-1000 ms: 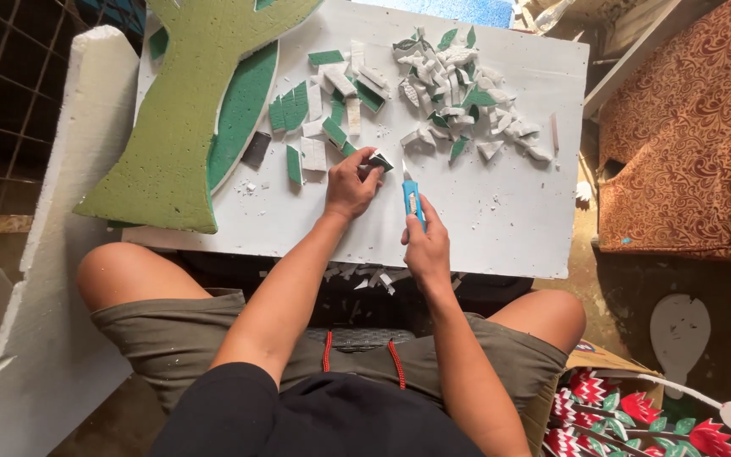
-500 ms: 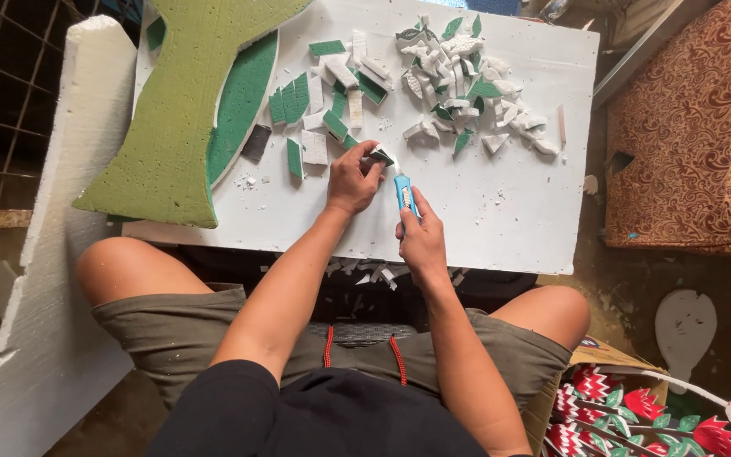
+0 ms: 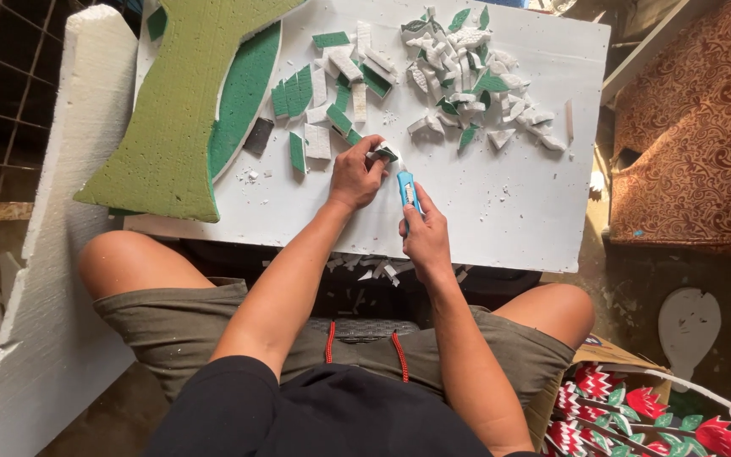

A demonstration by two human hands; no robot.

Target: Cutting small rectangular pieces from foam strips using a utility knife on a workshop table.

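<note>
since a second ago the right hand [image 3: 425, 239] has slid its blue utility knife [image 3: 407, 188] up toward the small foam piece [image 3: 384, 153], which the left hand [image 3: 355, 176] keeps pinched against the white board [image 3: 501, 220] at centre frame. both hands are grasping: the left with fingertips curled over the piece, the right wrapped round the knife handle with the tip pointing at the upper middle of the frame.

judged from this view, a clean cut calls for holding the piece flat and steady, keeping the left fingertips out of the blade's line, and drawing the blade through in one light stroke rather than sawing, since foam crumbles easily.

the piece is tiny, white with a dark green face, mostly hidden under the fingers, so its exact outline cannot be told. above it, left of centre, lie neat green-and-white strips [image 3: 302, 93]; at upper centre sits a loose heap of offcuts [image 3: 475, 85]. a large green foam cutout [image 3: 175, 110] fills the upper left, overlapping the board's edge. a white foam slab [image 3: 44, 279] stands along the left side.
</note>
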